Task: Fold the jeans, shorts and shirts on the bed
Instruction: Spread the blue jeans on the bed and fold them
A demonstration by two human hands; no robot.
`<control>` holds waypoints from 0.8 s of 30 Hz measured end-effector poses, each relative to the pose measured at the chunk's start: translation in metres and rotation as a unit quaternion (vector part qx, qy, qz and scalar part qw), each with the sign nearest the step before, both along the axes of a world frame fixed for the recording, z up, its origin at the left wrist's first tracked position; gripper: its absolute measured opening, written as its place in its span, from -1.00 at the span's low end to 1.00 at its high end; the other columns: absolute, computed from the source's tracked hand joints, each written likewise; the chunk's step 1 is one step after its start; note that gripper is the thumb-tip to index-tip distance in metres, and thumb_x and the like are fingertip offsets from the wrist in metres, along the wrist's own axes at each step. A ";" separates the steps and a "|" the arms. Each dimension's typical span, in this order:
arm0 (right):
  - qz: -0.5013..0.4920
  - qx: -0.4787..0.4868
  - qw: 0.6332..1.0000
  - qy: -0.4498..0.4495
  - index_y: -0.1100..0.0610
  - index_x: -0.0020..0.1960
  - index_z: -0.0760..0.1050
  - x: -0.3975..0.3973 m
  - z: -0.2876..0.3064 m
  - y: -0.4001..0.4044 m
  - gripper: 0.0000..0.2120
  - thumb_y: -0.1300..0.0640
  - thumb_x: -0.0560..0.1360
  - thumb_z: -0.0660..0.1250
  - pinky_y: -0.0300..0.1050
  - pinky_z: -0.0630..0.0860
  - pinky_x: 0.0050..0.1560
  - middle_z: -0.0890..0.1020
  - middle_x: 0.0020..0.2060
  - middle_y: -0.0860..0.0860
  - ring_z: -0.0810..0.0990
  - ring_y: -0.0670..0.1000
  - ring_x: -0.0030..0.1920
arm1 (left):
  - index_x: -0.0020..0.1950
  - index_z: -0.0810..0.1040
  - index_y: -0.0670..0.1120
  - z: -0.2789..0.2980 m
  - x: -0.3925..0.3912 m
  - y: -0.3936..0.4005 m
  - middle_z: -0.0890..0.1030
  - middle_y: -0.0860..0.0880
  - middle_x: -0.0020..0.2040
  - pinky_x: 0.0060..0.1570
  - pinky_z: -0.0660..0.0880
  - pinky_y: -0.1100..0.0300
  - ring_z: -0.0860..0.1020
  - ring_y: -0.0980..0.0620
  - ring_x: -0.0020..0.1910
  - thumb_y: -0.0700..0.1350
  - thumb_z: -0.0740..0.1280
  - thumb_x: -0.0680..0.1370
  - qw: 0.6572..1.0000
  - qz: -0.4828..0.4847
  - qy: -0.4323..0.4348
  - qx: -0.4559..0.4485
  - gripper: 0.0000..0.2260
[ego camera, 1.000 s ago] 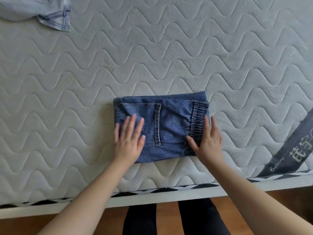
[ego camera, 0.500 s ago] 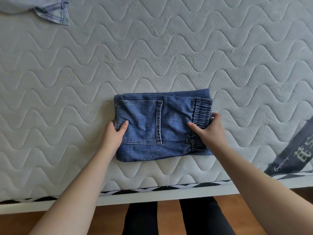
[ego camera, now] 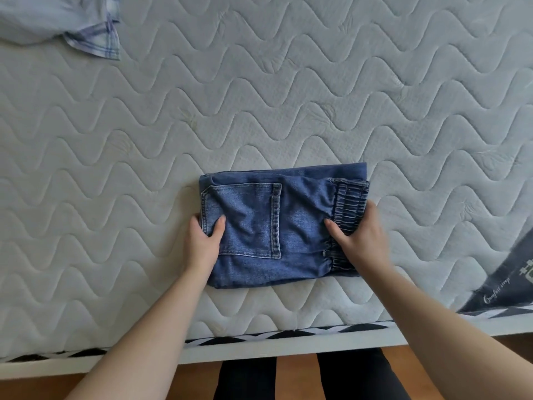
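Quilted white mattress [ego camera: 288, 90] fills the frame. Folded blue jeans [ego camera: 300, 226] lie centre-low near its front edge. Pale plaid shirt [ego camera: 89, 33], upper left. Left hand [ego camera: 203, 243] pinches the jeans' left edge; right hand [ego camera: 360, 241] grips their elastic waistband end.

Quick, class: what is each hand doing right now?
Left hand: grips the folded jeans at their left edge.
Right hand: grips their elastic-waistband end.

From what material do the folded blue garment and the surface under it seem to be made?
The folded jeans look like mid-blue washed denim: diagonal weave, paler stitched seams around a patch pocket, a gathered elastic waistband. The mattress seems to be pale quilted knit fabric, matt and padded, with stitched wavy lines. The fibre itself I cannot tell.
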State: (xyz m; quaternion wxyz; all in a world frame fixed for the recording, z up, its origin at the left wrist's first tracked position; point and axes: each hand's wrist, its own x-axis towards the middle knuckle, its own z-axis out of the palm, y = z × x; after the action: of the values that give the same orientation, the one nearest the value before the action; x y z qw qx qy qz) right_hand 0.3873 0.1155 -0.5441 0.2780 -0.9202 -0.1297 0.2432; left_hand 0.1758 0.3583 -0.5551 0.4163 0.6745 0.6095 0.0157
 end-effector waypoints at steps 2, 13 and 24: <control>0.007 0.004 1.000 -0.011 -0.04 0.31 0.26 -0.002 0.001 -0.001 -0.32 -0.32 0.35 0.41 -0.10 0.43 -0.07 0.51 0.09 -0.11 0.56 0.04 0.05 | -0.05 0.40 0.05 0.002 -0.004 -0.002 0.56 0.14 -0.12 -0.26 0.40 0.31 0.53 0.30 -0.18 0.17 0.42 0.45 1.000 0.000 -0.012 -0.006 -0.70; -0.036 0.042 0.998 0.039 -0.14 0.31 0.25 0.001 0.026 0.003 -0.36 -0.19 0.36 0.48 -0.37 0.35 -0.20 0.50 -0.11 -0.40 0.46 -0.45 -0.16 | 0.00 0.42 0.07 0.031 -0.011 -0.009 0.60 0.09 -0.07 -0.07 0.52 0.06 0.59 0.07 -0.09 0.09 0.43 0.48 0.998 -0.015 -0.067 -0.003 -0.76; -0.072 0.092 0.993 -0.001 -0.12 0.24 0.32 -0.061 0.185 -0.017 -0.43 -0.11 0.35 0.52 -0.33 0.43 -0.17 0.56 -0.12 -0.37 0.53 -0.40 -0.10 | 0.03 0.44 0.13 0.215 -0.055 0.002 0.61 0.17 -0.14 -0.29 0.40 0.37 0.55 0.34 -0.21 0.15 0.43 0.46 0.992 -0.079 -0.101 0.006 -0.74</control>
State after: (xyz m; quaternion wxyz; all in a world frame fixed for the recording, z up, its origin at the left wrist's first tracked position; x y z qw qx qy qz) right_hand 0.3262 0.0989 -0.3589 0.3781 -0.8979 -0.0855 0.2085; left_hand 0.1210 0.3600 -0.3398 0.4715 0.7181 0.5089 0.0545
